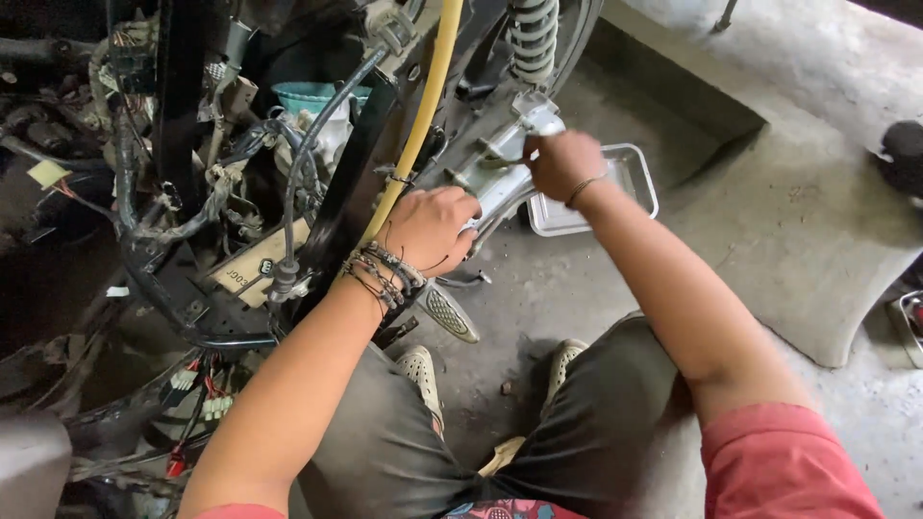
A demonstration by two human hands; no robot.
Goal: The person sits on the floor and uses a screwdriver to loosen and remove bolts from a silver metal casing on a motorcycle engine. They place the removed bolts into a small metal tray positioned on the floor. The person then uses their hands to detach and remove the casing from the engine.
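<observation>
A stripped motorcycle fills the left half of the view, with bare wiring (207, 197) and a black frame. My left hand (430, 229), with several cord bracelets at the wrist, is closed on the lower part of a silver metal bracket (500, 173) on the bike's side. My right hand (562, 163) is closed in a fist at the bracket's upper end, just below the spring shock absorber (532, 37). What the right fist holds is hidden. A yellow hose (423, 111) runs diagonally past my left hand.
A shallow metal tray (636, 178) lies on the concrete floor behind my right wrist. A ribbed footpeg (447, 312) sticks out below my left hand. My knees and light shoes (423, 370) are at the bottom. Another metal container (909, 322) sits at the right edge.
</observation>
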